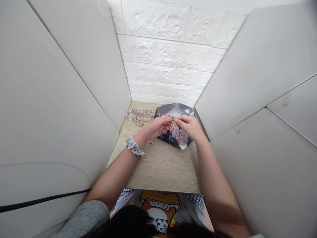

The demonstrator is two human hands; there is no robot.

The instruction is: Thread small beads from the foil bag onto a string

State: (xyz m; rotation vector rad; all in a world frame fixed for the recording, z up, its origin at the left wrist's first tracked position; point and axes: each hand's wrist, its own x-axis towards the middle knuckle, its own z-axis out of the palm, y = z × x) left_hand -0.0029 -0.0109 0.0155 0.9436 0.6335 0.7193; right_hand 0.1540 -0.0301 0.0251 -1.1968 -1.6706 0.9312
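Left fingers (pixel 167 119) and right fingers (pixel 182 118) pinch a tiny indistinct piece (pixel 173 117) over glossy beads (pixel 180 135) in a silvery-lined bag (pixel 164 109)

Pale wood-grain tabletop (pixel 163 172): beaded strands (pixel 140 115) back left, silver-lined bag (pixel 174 108) beside them, tiny loose piece (pixel 160 149) nearer front.

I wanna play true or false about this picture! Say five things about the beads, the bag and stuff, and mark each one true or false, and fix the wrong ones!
1. Loose beads lie in the bag. True.
2. The scrunchie is on the right wrist. False: the scrunchie is on the left wrist.
3. Bead strings lie to the left of the bag. True.
4. The left hand is far from the right hand. False: the left hand and right hand are close together, over the bag.
5. The brick wall is white. True.
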